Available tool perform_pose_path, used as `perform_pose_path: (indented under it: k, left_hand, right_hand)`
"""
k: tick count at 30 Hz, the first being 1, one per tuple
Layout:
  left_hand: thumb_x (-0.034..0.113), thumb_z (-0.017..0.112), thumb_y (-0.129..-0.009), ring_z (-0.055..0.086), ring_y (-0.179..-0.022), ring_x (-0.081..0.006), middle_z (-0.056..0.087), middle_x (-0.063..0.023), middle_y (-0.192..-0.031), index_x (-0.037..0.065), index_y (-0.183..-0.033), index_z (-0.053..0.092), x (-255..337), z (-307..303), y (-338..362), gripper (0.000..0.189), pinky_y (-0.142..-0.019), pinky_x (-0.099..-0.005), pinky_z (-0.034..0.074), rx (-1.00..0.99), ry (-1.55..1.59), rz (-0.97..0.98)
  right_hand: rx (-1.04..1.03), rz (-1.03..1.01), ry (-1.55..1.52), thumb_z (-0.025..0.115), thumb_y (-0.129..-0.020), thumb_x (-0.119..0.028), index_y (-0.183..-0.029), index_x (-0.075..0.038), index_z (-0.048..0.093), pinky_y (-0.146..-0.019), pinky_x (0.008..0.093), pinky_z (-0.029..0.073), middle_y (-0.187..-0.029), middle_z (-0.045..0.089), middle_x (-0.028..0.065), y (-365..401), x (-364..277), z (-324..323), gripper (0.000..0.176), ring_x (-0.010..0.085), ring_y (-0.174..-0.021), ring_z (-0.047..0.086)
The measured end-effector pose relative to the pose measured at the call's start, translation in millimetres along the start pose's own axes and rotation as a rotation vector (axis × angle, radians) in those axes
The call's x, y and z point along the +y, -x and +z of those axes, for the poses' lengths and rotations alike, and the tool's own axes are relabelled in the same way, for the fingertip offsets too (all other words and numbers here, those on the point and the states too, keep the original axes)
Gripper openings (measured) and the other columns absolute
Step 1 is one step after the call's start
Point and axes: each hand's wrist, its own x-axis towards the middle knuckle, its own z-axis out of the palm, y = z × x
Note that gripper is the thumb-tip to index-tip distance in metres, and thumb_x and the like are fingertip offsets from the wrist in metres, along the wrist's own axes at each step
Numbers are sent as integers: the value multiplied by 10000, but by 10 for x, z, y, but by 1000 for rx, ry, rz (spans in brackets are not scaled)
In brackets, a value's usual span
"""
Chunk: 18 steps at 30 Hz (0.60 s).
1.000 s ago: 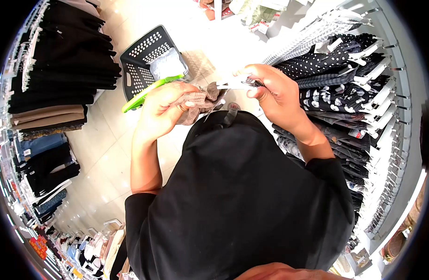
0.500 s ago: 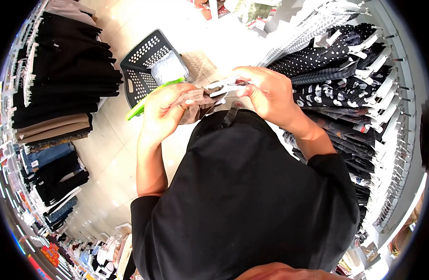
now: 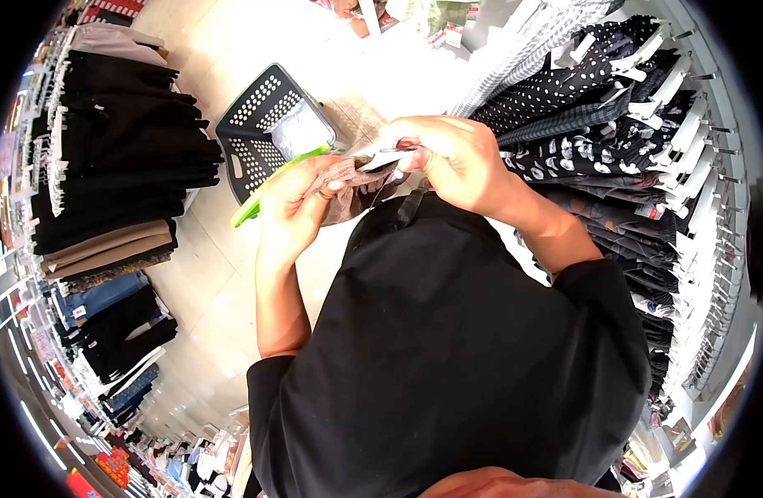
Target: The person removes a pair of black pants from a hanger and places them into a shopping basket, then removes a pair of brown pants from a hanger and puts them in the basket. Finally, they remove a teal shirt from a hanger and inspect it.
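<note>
The pale tiled floor (image 3: 219, 311) is being brightly lit; black garments (image 3: 132, 133) are being held on a rack (image 3: 43, 104) along its left edge, patterned garments (image 3: 543, 98) by a metal rail (image 3: 732, 158) opposite.

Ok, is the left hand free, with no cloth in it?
No, the left hand holds brown cloth, pressed under its thumb.

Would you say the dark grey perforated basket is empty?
Not empty: the basket holds a pale bluish-white bundle, with bare perforated wall beside it.
</note>
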Motion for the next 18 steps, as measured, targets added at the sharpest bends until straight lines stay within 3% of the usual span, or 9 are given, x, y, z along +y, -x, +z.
perform_pose_path:
  k: [1,3,9,11,15,18]
  left_hand:
    - [42,708,-813,656,-761,-205,705,-117,-851,-29,-951,692,12,8,-4,156,-726,-297,510,1,8,7]
    - [43,708,-815,655,-761,-204,706,-116,-853,-27,-950,692,19,20,-10,153,-723,-298,510,-3,14,14]
    - [27,711,-817,644,-753,-183,702,-106,-852,-28,-960,689,-20,64,36,155,-703,-278,509,-26,-22,3]
    - [42,708,-843,607,-775,-105,696,-79,-900,-45,-1018,680,-25,75,48,197,-714,-233,486,-41,-31,19]
    - [48,711,-843,607,-776,-105,697,-84,-906,-47,-1021,679,-20,99,69,205,-715,-232,486,-41,-42,26]
    - [38,704,-840,634,-753,-163,698,-104,-862,-32,-976,681,9,123,80,154,-700,-271,509,-23,-53,31]
  right_hand:
    - [5,2,0,437,-730,136,-1082,26,612,-683,324,559,-895,675,162,4,2,-7,409,247,-711,691]
    - [-31,0,-54,448,-852,83,-1111,37,626,-659,281,555,-968,669,175,5,-1,-28,318,193,-702,687]
    - [-38,-22,-8,443,-825,113,-1121,45,621,-658,287,558,-953,668,170,27,27,-52,352,196,-703,681]
    - [-28,-19,-11,448,-825,114,-1119,46,620,-659,288,559,-950,668,170,55,51,-41,347,199,-706,682]
    - [-26,-4,7,473,-823,109,-1125,32,621,-657,287,560,-952,670,166,91,64,-36,345,204,-725,687]
    - [-63,54,14,490,-810,110,-1142,14,620,-679,304,559,-949,673,164,106,46,-43,370,228,-762,692]
